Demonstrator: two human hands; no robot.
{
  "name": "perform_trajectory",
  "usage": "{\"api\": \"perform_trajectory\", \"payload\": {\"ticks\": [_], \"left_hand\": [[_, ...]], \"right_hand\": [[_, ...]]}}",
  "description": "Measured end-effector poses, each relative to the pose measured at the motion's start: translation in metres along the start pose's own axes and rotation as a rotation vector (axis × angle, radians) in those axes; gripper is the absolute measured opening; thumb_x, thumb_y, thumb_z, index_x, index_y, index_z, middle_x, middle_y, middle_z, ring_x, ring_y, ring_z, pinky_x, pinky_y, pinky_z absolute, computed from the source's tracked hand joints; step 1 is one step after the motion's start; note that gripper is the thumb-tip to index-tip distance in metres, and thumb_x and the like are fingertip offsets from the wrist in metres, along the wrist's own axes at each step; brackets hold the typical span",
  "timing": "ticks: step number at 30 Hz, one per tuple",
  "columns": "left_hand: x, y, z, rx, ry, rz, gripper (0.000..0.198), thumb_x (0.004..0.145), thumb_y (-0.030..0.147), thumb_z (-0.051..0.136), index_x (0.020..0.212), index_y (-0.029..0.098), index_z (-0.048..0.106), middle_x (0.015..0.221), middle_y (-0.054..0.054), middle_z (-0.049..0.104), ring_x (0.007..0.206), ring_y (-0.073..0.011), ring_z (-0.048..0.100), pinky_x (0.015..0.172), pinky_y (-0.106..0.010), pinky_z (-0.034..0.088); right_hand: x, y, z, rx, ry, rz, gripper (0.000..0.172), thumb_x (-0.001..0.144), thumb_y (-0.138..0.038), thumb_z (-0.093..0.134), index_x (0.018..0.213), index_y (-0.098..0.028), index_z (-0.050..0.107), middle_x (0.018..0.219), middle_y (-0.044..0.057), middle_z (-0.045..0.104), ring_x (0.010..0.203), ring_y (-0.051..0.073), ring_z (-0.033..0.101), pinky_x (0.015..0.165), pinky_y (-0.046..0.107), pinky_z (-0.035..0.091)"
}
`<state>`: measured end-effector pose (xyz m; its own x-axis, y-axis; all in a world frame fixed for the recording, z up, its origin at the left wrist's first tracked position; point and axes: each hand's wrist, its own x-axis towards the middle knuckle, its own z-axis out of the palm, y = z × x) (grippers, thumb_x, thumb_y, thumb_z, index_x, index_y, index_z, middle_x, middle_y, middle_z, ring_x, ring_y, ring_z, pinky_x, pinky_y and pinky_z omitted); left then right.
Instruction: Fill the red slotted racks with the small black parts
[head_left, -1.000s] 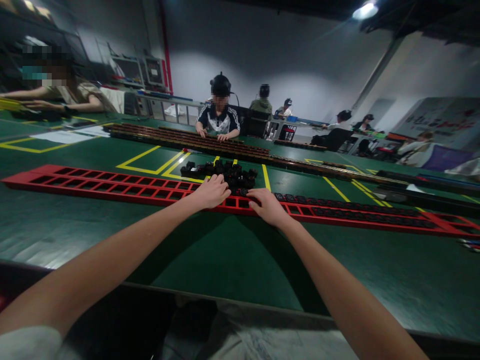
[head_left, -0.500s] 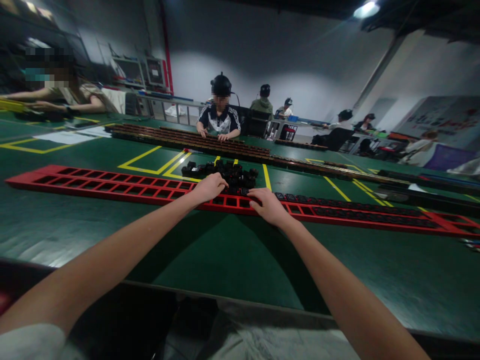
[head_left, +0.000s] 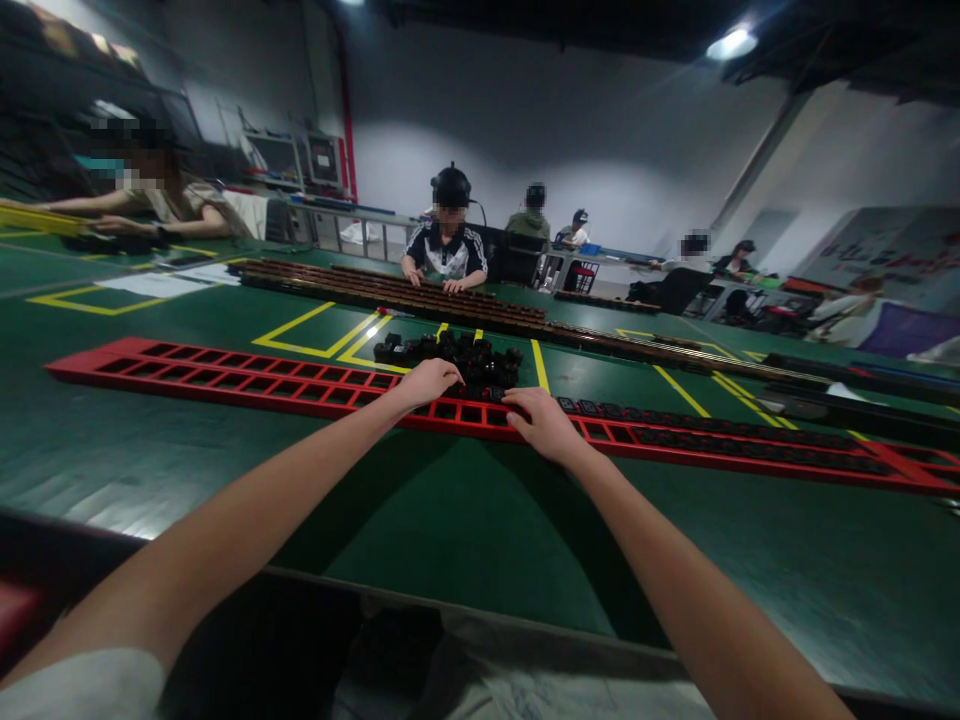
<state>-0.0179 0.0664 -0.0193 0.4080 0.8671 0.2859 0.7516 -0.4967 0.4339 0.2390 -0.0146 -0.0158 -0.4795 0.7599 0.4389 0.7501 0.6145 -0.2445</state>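
A long red frame [head_left: 97, 362] with two rows of square openings lies across the table before me. Its right part holds many black square pieces [head_left: 592, 408], while most openings on the left are bare. My left hand [head_left: 430, 382] is over the frame's middle, fingertips pinched together; whatever they hold is hidden. Close beside it, my right hand [head_left: 546, 424] rests on the frame with bent fingers touching the row near a black square piece, thumb apart from them. Just behind my hands sits a heap of loose black parts [head_left: 450, 350].
Long dark brown strips [head_left: 390, 290] lie farther back, where a co-worker [head_left: 448, 235] has both hands on them. Another person [head_left: 180, 205] works at the left near white papers [head_left: 161, 285]. Yellow tape lines [head_left: 300, 330] mark the green table [head_left: 465, 530]. Dark rails [head_left: 862, 405] lie at right.
The whole view has shifted slightly, so things appear a little lower and to the right. Both hands keep nearly the same place and pose at the frame.
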Motion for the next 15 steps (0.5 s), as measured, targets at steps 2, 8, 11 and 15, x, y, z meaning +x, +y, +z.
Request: {"api": "perform_trajectory", "payload": {"ticks": [2,8,11,15], "left_hand": [[-0.001,0.002,0.000,0.008,0.008,-0.007,0.031,0.094,0.021,0.046,0.096,0.020,0.077,0.103,-0.005,0.076,0.098,-0.0225,0.070,0.091,-0.032,0.052],[-0.006,0.008,0.002,0.057,0.072,0.005,0.034,0.098,0.021,0.040,0.102,0.017,0.073,0.110,-0.010,0.070,0.104,-0.0232,0.067,0.098,-0.037,0.050],[-0.008,0.011,0.004,0.068,0.108,0.090,0.034,0.100,0.025,0.040,0.120,0.018,0.067,0.129,-0.010,0.063,0.121,-0.0218,0.059,0.108,-0.038,0.044],[-0.010,0.014,0.008,0.139,-0.021,0.265,0.041,0.103,0.037,0.038,0.134,0.022,0.059,0.152,-0.008,0.047,0.136,-0.0238,0.047,0.115,-0.041,0.035]], "right_hand": [[0.000,0.001,0.000,0.002,0.005,0.000,0.028,0.090,-0.020,0.060,0.115,-0.020,0.072,0.122,0.011,0.070,0.117,0.026,0.061,0.105,0.050,0.048],[0.000,0.001,-0.001,-0.003,0.006,0.000,0.027,0.089,-0.018,0.060,0.113,-0.018,0.073,0.123,0.012,0.070,0.116,0.027,0.062,0.105,0.051,0.048],[0.000,0.001,0.000,0.005,0.009,-0.004,0.028,0.089,-0.018,0.060,0.114,-0.018,0.072,0.123,0.012,0.070,0.116,0.028,0.062,0.105,0.051,0.048],[0.000,0.001,0.001,0.008,0.022,-0.011,0.028,0.089,-0.018,0.060,0.114,-0.019,0.073,0.121,0.012,0.071,0.115,0.027,0.063,0.104,0.051,0.048]]}}
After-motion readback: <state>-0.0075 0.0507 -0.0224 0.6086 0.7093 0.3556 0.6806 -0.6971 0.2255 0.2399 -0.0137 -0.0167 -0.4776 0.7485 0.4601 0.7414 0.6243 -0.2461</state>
